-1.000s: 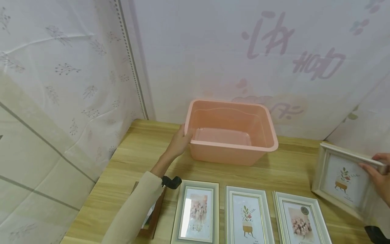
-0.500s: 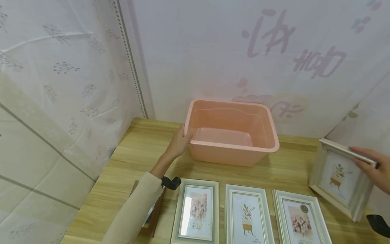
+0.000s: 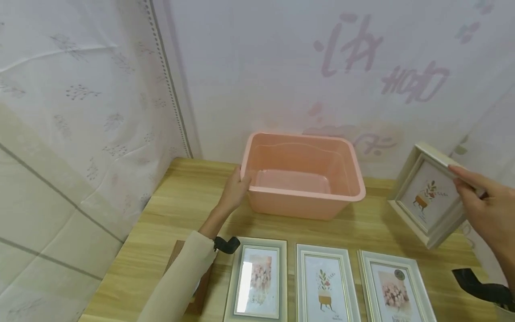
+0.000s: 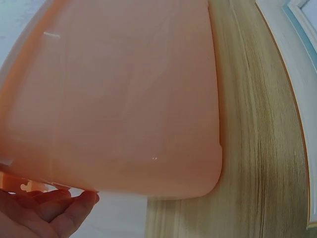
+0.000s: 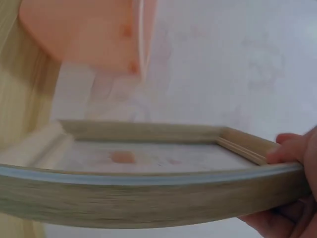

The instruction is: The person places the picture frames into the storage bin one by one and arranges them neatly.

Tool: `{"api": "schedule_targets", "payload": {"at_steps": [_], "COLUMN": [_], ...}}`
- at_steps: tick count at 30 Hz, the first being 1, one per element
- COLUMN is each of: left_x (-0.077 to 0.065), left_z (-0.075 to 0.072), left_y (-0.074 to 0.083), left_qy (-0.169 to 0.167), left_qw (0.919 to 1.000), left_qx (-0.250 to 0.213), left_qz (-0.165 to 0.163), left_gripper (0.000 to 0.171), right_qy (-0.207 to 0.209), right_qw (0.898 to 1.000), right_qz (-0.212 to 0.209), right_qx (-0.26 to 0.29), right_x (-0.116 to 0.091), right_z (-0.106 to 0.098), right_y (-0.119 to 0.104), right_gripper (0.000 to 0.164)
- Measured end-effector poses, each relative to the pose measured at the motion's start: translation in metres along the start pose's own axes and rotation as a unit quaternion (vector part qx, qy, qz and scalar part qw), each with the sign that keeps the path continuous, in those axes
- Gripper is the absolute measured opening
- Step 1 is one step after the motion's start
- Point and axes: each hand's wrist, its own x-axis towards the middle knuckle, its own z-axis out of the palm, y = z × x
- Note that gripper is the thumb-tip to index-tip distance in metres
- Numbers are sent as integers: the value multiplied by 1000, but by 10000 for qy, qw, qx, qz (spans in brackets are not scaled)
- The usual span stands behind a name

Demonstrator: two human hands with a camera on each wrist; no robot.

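Note:
A pink plastic tub [image 3: 295,206] stands on the wooden table near the back wall. My left hand [image 3: 234,190] grips its left rim, with the thumb over the edge; in the left wrist view the fingers [image 4: 74,213] lie against the tub's end wall [image 4: 124,99]. At the right, my right hand [image 3: 488,201] holds a picture frame [image 3: 430,192] by one edge, raised and tilted above the table. It has a thick cream border and a print of a potted plant. In the right wrist view this picture frame [image 5: 148,193] is blurred, pinched at its end.
Three pale picture frames lie in a row in front of the tub: left [image 3: 232,290], middle [image 3: 301,286], right [image 3: 367,277]. A brown frame [image 3: 203,286] is partly hidden under my left sleeve [image 3: 181,273]. Printed cloth [image 3: 241,67] hangs behind the table [image 3: 161,214].
My right hand has lifted the picture frame and brought it up and leftward, closer to the tub, tilting it more. My left hand still grips the tub's rim.

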Motion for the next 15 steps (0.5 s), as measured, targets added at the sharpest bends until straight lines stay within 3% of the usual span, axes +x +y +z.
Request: {"api": "schedule_targets", "payload": {"at_steps": [6,10,15], "left_x": [-2,-3,-2], "left_z": [2,0,1], "left_y": [0,1,-1], "left_qy": [0,26,55], "left_qw": [10000,10000,9999], "left_qx": [55,51,6], "left_qz": [-30,-62,-96], "left_gripper": [48,47,46], "right_qy": [786,1314,2155], "right_qw": [9962,9862,9573], "right_qz": [-156,-229,-34], "right_qx": [349,981,1928], "right_x": [-3,4,14], "right_z": [3,8,20], "right_y": [-33,-47,-66], "right_gripper": [29,25,22]}}
